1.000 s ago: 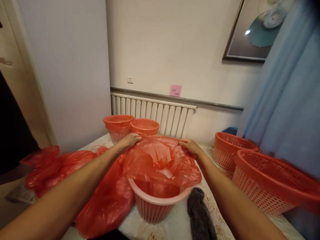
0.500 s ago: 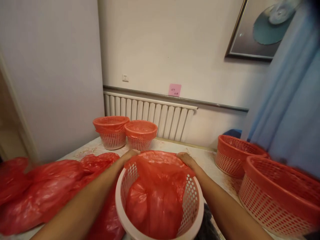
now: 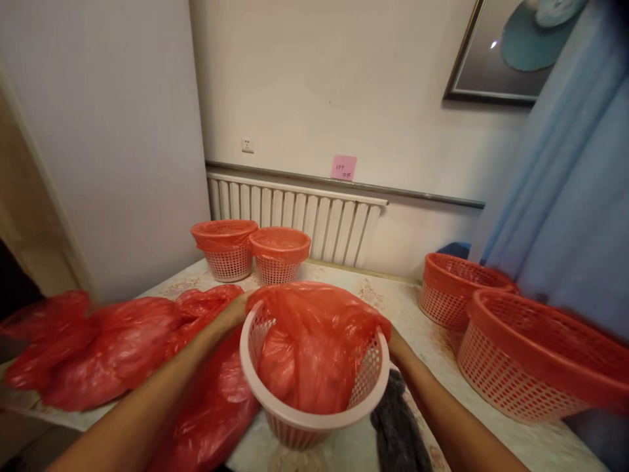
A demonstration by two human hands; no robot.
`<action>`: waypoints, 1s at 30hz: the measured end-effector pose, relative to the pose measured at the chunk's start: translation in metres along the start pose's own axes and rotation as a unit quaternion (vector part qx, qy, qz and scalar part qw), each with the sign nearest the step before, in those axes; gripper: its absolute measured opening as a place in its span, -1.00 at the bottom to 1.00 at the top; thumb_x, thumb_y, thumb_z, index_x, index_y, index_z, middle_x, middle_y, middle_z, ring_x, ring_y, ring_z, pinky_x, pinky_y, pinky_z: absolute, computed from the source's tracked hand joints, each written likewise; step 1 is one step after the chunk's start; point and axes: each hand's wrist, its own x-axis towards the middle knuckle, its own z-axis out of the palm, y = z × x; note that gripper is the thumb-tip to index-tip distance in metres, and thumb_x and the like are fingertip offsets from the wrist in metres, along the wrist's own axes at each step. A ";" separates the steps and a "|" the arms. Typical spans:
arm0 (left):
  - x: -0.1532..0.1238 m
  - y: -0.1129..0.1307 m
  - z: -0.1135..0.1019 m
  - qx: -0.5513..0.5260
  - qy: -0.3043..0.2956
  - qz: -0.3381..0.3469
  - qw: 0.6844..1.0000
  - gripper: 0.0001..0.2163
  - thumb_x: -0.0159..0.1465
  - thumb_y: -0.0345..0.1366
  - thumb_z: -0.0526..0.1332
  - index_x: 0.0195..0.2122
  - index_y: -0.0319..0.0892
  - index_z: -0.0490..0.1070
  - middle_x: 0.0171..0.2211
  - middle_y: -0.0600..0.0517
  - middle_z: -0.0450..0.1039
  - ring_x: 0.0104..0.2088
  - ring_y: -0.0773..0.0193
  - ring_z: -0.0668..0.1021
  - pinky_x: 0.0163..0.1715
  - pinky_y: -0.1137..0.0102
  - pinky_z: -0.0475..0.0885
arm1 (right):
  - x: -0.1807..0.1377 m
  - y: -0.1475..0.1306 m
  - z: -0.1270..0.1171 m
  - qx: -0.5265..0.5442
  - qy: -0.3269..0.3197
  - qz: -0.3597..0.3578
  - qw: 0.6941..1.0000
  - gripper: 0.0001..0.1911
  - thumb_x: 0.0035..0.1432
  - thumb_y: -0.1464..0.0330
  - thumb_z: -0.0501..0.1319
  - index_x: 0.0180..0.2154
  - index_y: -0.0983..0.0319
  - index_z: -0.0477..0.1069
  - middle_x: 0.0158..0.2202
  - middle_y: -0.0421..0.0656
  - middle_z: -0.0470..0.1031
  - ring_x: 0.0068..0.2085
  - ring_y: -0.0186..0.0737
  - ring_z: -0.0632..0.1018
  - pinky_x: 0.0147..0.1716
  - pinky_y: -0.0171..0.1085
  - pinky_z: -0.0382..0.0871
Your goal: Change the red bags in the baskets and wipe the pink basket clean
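Observation:
A pale pink plastic basket (image 3: pixel 314 419) with a perforated wall stands in front of me, tilted a little toward me. A red plastic bag (image 3: pixel 314 367) hangs inside it and is folded over its far rim; the near rim is bare. My left hand (image 3: pixel 240 308) is at the far left of the rim, gripping the bag's edge. At the right side of the rim my right hand (image 3: pixel 396 346) grips the bag's other edge. The bag and rim hide the fingers of both hands.
Loose red bags (image 3: pixel 132 334) lie on the table (image 3: pixel 403 295) at left. Two lined baskets (image 3: pixel 228 262) (image 3: pixel 279 269) stand at the back, and two more (image 3: pixel 445 305) (image 3: pixel 515 367) at right. A dark bundle (image 3: pixel 400 419) lies beside my basket. Behind are a radiator (image 3: pixel 295 216) and blue curtain (image 3: pixel 565 196).
My hands have moved outward and down along the rim, my right hand most, drawing the bag's edge over the far rim and right side. The view has shifted slightly.

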 end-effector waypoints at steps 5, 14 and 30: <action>-0.028 0.002 -0.020 0.025 0.049 0.160 0.986 -0.56 0.25 -0.05 0.08 0.06 -0.21 0.37 0.10 -0.15 0.43 0.09 0.11 0.47 0.06 0.29 0.37 | -0.023 -0.033 -0.023 -0.007 0.099 -0.103 0.990 -0.55 0.15 0.05 0.14 -0.09 0.23 0.42 -0.13 -0.02 0.55 -0.08 -0.06 0.54 -0.01 -0.06 0.38; -0.059 0.005 -0.002 0.345 0.111 0.360 0.860 -0.85 0.23 -0.32 0.12 -0.24 -0.18 0.44 -0.28 -0.08 0.54 -0.24 0.13 0.55 -0.13 0.20 0.43 | -0.082 -0.076 0.009 -0.326 0.084 -0.383 0.860 -0.82 0.26 0.42 0.10 -0.14 0.22 0.43 -0.28 -0.07 0.51 -0.21 -0.10 0.47 -0.16 -0.11 0.35; -0.043 0.013 0.021 0.446 0.193 0.389 0.783 -0.87 0.26 -0.40 0.09 -0.28 -0.18 0.42 -0.34 -0.06 0.49 -0.27 0.13 0.49 -0.18 0.21 0.37 | -0.066 -0.087 0.016 -0.400 0.111 -0.348 0.841 -0.80 0.23 0.44 0.13 -0.11 0.22 0.43 -0.24 -0.07 0.51 -0.16 -0.07 0.43 -0.12 -0.12 0.29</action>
